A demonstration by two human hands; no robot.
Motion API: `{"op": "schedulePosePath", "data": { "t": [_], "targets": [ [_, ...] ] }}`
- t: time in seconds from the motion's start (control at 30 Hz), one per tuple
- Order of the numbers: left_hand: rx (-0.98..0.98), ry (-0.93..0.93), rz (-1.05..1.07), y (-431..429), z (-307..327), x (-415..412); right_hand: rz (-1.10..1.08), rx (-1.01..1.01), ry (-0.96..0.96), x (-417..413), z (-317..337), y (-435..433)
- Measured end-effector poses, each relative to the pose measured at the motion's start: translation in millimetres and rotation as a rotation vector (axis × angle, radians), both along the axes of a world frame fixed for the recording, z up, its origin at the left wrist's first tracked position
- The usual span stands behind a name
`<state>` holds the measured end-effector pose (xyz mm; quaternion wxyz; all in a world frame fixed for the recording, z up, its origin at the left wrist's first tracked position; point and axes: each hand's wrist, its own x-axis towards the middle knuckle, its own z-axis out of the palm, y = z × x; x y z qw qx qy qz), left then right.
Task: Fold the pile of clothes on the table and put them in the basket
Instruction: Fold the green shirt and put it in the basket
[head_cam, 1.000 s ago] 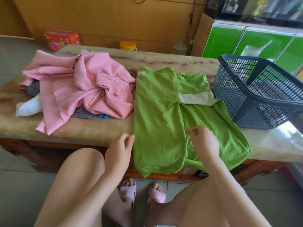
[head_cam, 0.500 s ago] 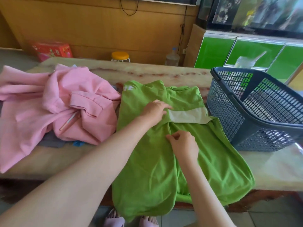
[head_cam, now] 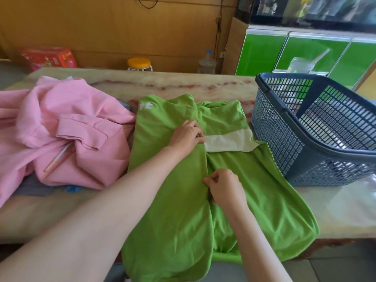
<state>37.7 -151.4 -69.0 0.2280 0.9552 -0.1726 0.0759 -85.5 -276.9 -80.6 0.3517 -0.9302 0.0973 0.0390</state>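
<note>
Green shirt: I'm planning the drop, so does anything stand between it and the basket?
Nothing visible does. The basket stands right beside the green shirt, top open; only its own handle slants across part of the opening.

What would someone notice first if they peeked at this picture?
The bright green shirt grabs the eye first. It lies across the middle of the table and hangs over the near edge, and the left hand and right hand each have a grip on its middle fold. Next come the rumpled pink clothes heaped on the left and the dark blue basket standing on the right.
</note>
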Motion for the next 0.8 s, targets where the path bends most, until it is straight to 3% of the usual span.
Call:
{"op": "schedulePosePath", "data": {
  "t": [0.13,0.27,0.4,0.5,0.63,0.7,0.8],
  "targets": [
    [0.090,-0.002,0.033,-4.4,-1.0,-8.7,0.035,0.032,0.048,-15.9,11.5,-0.1],
    [0.358,0.210,0.030,-0.4,-15.1,-19.7,0.158,-0.203,0.155,-27.6,15.2,4.5],
    [0.389,0.327,0.021,-1.4,-18.2,-14.3,0.155,-0.257,0.141,-28.9,20.4,12.2],
    [0.222,0.400,0.023,-2.9,1.5,-11.7,0.062,-0.168,0.064,-36.4,23.8,5.1],
    [-0.229,0.135,0.089,-25.3,32.4,-24.0,-0.271,-0.012,-0.247,-37.8,27.1,-41.4],
    [-0.258,0.156,0.056,-45.8,43.3,-31.2,-0.426,-0.030,-0.324,-37.3,22.6,-68.6],
    [-0.226,0.241,0.033,-75.7,48.5,-30.9,-0.604,-0.044,-0.254,-37.4,14.1,-95.6]
  ]
}}
